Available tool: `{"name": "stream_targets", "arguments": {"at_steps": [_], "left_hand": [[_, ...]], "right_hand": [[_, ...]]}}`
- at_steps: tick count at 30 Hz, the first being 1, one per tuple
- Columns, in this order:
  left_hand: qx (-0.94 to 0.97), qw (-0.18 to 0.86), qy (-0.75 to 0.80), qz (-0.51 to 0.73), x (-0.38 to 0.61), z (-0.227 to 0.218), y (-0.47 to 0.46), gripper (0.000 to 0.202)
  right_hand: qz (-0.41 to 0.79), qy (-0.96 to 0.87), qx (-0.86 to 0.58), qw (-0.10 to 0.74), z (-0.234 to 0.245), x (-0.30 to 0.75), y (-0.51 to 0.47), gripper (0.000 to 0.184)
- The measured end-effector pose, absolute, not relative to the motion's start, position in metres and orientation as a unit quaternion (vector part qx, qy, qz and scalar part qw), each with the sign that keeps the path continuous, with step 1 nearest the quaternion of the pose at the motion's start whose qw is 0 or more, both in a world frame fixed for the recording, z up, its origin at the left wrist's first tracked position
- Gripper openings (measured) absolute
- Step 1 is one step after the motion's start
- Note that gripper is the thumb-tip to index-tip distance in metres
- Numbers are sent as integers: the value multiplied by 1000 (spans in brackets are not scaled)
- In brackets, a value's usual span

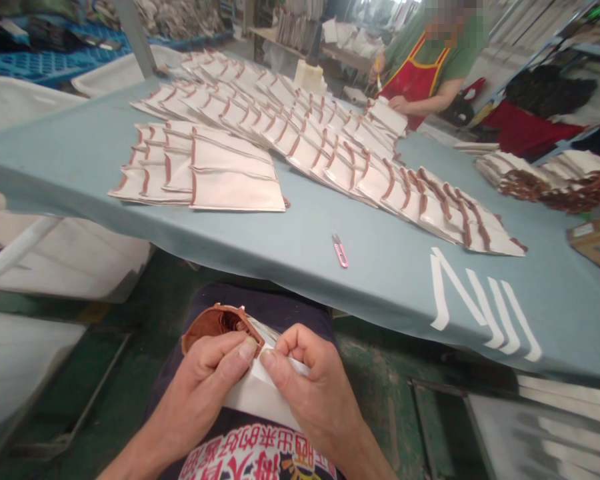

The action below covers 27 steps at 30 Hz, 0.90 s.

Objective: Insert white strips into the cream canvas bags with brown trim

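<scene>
On my lap lies a white fabric piece with brown trim [260, 393], its brown edge curling open toward the table. My left hand [220, 367] pinches the brown edge between thumb and fingers. Close beside it, my right hand [305, 373] grips the white cloth, thumb against bent forefinger. The two thumbs almost meet at the seam. Anything small between the fingertips is hidden. A pair of pink thread snips [339, 252] lies on the table in front of me, apart from both hands.
Rows of overlapping white pieces with brown edges [290, 133] cover much of the blue-grey table [220, 240]. A smaller stack [235, 173] sits at left. Across the table, a co-worker in a red apron [415, 80] handles similar pieces. A cardboard box [597, 245] stands at right; white bins [65, 257] stand at left.
</scene>
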<state>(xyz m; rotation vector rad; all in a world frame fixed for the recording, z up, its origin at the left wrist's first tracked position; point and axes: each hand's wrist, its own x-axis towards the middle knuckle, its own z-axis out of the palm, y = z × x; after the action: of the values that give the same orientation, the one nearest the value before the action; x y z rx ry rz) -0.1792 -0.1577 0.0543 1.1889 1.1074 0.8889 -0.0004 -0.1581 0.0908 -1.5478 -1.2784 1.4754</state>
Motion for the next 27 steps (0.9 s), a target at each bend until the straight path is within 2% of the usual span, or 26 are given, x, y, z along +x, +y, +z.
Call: {"name": "stream_targets", "arguments": {"at_steps": [23,27], "left_hand": [[502,540,517,436,-180,42,-162,57],[518,566,486,419,-183,42,-159,48]], "right_hand": [[498,-499,-610,362,75,-15,-161,32],[502,-495,-609,363,72,-14,-162,33]]}}
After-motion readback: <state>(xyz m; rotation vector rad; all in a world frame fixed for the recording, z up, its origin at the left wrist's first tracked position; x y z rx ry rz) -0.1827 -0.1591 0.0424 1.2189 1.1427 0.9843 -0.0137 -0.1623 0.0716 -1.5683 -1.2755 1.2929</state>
